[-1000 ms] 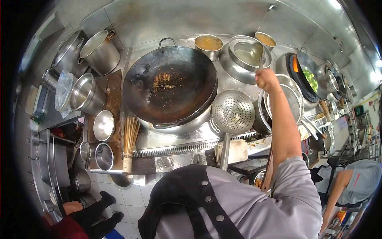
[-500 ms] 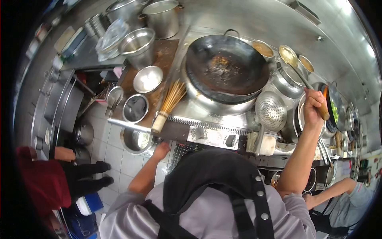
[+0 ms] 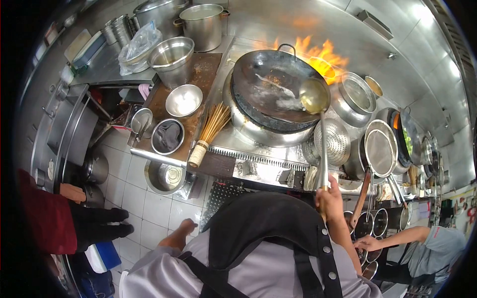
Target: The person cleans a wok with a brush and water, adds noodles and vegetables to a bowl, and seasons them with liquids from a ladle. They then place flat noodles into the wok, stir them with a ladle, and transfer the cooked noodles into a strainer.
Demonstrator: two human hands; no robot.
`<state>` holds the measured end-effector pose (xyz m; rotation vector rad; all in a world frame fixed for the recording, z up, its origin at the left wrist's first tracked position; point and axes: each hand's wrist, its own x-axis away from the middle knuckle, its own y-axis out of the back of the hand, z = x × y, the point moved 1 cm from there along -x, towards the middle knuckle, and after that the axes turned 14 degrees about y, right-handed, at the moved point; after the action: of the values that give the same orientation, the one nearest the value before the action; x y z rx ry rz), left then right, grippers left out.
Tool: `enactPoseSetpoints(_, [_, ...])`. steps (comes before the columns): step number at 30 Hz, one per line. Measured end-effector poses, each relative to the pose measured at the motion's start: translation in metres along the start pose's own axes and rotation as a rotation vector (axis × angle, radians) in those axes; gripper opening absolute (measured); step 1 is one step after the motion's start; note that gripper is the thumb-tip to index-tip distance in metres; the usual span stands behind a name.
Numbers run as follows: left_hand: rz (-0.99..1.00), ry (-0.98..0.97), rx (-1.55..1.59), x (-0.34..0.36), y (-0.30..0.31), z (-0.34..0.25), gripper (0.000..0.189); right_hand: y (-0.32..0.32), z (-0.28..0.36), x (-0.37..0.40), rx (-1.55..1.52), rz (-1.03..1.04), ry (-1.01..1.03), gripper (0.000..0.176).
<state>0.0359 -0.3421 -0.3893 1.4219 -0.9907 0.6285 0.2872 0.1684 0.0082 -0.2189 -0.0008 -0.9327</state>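
**One ladle [image 3: 324,149] at the wok [image 3: 248,72], flames [image 3: 325,59] behind**

Your right hand [image 3: 329,197] wraps the ladle's handle, its bowl over the wok's right side; that long handle likely keeps your fingers back from the heat. Your left hand [image 3: 187,227] hangs above the floor [image 3: 149,203], apparently out of the way; whether it is curled or loose, you cannot tell from here. Yellowish liquid shows in the ladle, brown bits and a pale streak in the wok, liquid in the pot [image 3: 355,118] beside it, greens in a pan [image 3: 406,121] farther right.
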Motion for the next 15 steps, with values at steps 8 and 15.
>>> enactPoseSetpoints(8, [-0.211,-0.030,0.390,0.037,0.049,-0.118,0.030,0.014,0.018,-0.156,0.637,-0.138,0.476,0.064])
enactPoseSetpoints(15, [-1.209,-0.488,0.567,0.148,0.184,-0.217,0.024,0.181,0.097,-0.361,1.316,-0.155,0.284,0.035])
